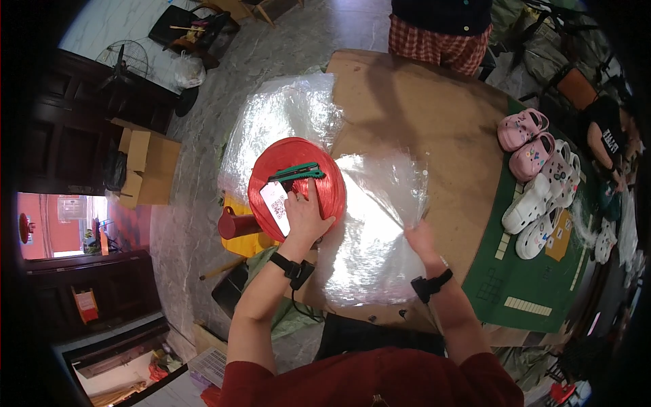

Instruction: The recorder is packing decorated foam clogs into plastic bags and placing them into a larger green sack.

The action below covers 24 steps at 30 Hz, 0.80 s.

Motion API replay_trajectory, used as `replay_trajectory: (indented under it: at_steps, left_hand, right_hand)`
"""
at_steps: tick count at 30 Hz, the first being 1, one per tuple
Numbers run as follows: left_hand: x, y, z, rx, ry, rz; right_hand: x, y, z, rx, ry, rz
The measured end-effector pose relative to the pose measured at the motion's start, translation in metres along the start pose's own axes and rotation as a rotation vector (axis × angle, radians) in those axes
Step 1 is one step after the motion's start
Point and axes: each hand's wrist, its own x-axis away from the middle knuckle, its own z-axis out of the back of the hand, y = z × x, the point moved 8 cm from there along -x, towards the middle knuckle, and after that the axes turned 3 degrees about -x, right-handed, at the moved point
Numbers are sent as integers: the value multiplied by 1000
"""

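My left hand (306,216) lies on a big red roll of plastic twine (332,173), index finger stretched toward a green utility knife (305,171) on top. Under its fingers is a white card with a printed square code (277,203). A stack of clear plastic bags (366,251) spreads over the table beside the roll. At the stack's right edge, my right hand (422,241) has its fingers closed on a plastic bag; the fingertips are partly hidden.
More clear plastic (285,102) lies beyond the roll. Brown board (447,129) covers the table. On a green mat (488,271) at right sit pink clogs (532,159) and several white clogs (529,207). A dark red jug (237,224) stands left of the roll. Someone in checked trousers (437,44) stands opposite.
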Motion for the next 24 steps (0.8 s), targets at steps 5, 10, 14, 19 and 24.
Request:
replay_trajectory:
  at_steps: [5,10,14,19,24]
  left_hand:
    - [-3,0,0,39,-26,10]
    - [-6,9,-10,56,1,23]
    - [-3,4,-46,98,179,-98]
    - [7,9,-24,14,79,72]
    - [9,34,-20,-54,10,125]
  right_hand:
    - [-7,30,-39,-423,-69,-143]
    - [3,19,-23,-409,-69,-257]
    - [17,-3,3,-169,21,-89]
    - [39,5,39,-105,161,-33]
    - [86,94,132,-182,365,76]
